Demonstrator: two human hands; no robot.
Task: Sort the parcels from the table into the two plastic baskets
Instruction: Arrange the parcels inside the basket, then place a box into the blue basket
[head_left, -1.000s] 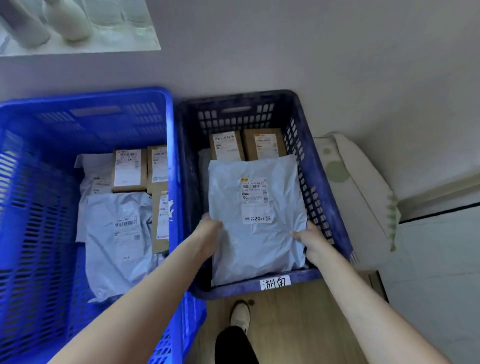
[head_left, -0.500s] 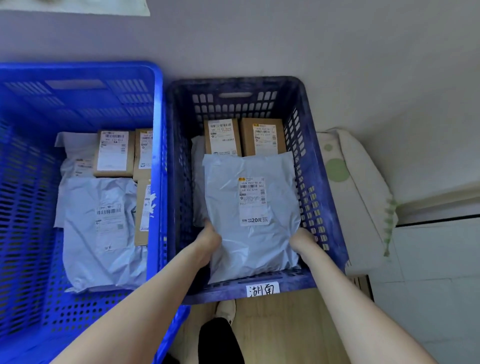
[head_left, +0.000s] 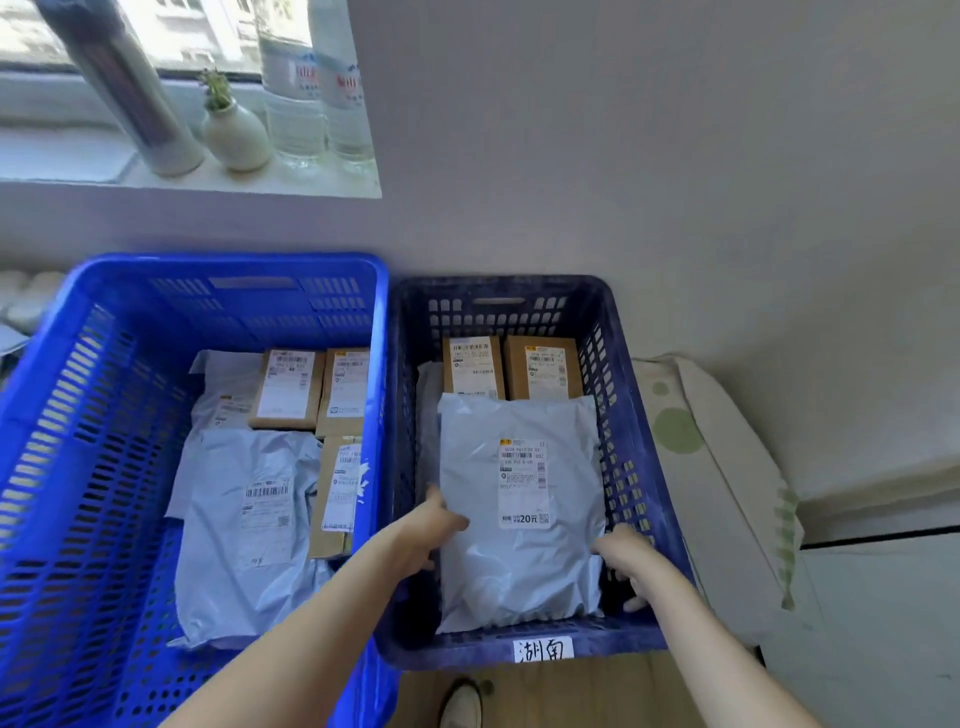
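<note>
Both hands, left and right, clamp the near edges of a grey mailer lying in the right basket.

We saw a grey parcel lying flat, label up, in the dark-blue basket; the bright-blue basket beside it held more parcels.

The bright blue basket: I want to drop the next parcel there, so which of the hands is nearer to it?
Left. The left hand is just beside the bright blue basket, at the grey mailer's left edge; the right hand is at its right edge.
</note>
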